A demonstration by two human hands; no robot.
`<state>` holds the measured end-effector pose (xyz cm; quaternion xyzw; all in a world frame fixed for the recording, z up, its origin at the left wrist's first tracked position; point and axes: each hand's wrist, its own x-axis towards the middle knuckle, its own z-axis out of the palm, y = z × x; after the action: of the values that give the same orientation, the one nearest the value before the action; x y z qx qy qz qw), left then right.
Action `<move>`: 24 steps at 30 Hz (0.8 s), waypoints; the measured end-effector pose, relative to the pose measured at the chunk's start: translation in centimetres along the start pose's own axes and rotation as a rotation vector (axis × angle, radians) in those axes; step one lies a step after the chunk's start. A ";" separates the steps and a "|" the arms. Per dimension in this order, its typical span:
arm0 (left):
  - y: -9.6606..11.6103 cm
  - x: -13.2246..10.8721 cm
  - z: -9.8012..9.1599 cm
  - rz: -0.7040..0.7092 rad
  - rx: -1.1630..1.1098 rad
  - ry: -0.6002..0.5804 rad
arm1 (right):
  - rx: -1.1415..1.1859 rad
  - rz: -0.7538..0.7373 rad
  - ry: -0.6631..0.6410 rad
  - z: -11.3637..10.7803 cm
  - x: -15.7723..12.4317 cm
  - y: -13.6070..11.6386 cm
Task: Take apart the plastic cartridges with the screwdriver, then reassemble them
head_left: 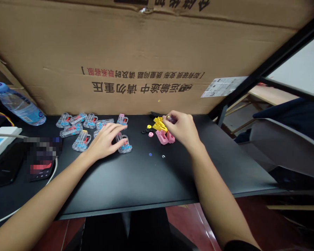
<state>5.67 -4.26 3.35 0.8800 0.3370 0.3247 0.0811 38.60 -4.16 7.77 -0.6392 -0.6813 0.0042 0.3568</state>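
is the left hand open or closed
Open: the left hand lies spread, fingers stretched onto a clear plastic piece, not curled around it.

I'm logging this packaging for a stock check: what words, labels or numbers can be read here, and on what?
Cardboard carton, upside down: "运输途中 请勿重压"
Same carton, smaller line: "如有破损变形 质量问题 请及时", its red ending unclear
White sticker: too small to read
Water bottle: label too blurred to read

I'm seeing a gold-tipped purple piece, yellow parts and pink parts on the black desk. Clear cases are showing blue and red inside
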 end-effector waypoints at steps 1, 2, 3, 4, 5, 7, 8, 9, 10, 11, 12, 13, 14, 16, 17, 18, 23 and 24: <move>0.2 0.0 -0.1 0.013 -0.001 -0.006 | 0.038 -0.012 0.023 0.2 -0.2 -0.5; 0.4 0.1 -0.2 0.027 0.002 -0.023 | 0.079 -0.033 0.040 0.4 -0.5 -1.0; 0.6 0.0 -0.2 0.041 0.013 -0.051 | 0.118 -0.062 0.048 0.6 -0.7 -1.6; 0.8 -0.1 -0.1 0.052 0.029 -0.088 | 0.154 -0.096 0.050 0.8 -1.0 -2.0; 1.0 -0.2 0.0 0.054 0.050 -0.129 | 0.183 -0.130 0.045 1.1 -1.3 -2.5; 1.1 -0.6 0.6 0.028 0.105 -0.207 | 0.214 -0.193 0.008 1.6 -1.8 -3.2; 1.0 -0.8 0.9 0.004 0.137 -0.240 | 0.217 -0.218 -0.020 1.9 -2.0 -3.4; 0.9 -1.0 1.2 -0.014 0.168 -0.269 | 0.214 -0.238 -0.047 2.2 -2.2 -3.6; 0.8 -1.1 1.4 -0.016 0.196 -0.294 | 0.207 -0.256 -0.068 2.5 -2.3 -3.7; 0.7 -1.1 1.5 -0.005 0.219 -0.307 | 0.200 -0.272 -0.080 2.8 -2.4 -3.8; 0.5 -1.0 1.4 0.008 0.238 -0.301 | 0.198 -0.288 -0.086 3.1 -2.5 -3.8; 0.4 -0.8 1.1 0.019 0.254 -0.276 | 0.201 -0.302 -0.087 3.4 -2.6 -3.8; 0.3 -0.6 0.6 0.019 0.266 -0.230 | 0.207 -0.313 -0.088 3.6 -2.7 -3.8; -0.2 -0.1 -0.7 -0.055 0.303 -0.091 | 0.222 -0.321 -0.099 4.0 -2.8 -3.9; -0.6 0.0 -1.6 -0.125 0.333 -0.028 | 0.227 -0.316 -0.105 4.1 -2.8 -3.9; -1.1 0.1 -2.4 -0.202 0.373 0.011 | 0.232 -0.307 -0.108 4.2 -2.9 -4.0; -5.4 -1.3 -5.1 -0.642 0.576 0.021 | 0.277 -0.266 -0.114 4.1 -3.0 -4.2; -6.2 -1.7 -5.3 -0.702 0.583 -0.009 | 0.306 -0.259 -0.110 4.0 -3.0 -4.2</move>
<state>-1.96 -1.03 4.33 0.6999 0.6920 0.1651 -0.0635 32.73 -5.75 5.29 -0.4834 -0.7677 0.0966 0.4095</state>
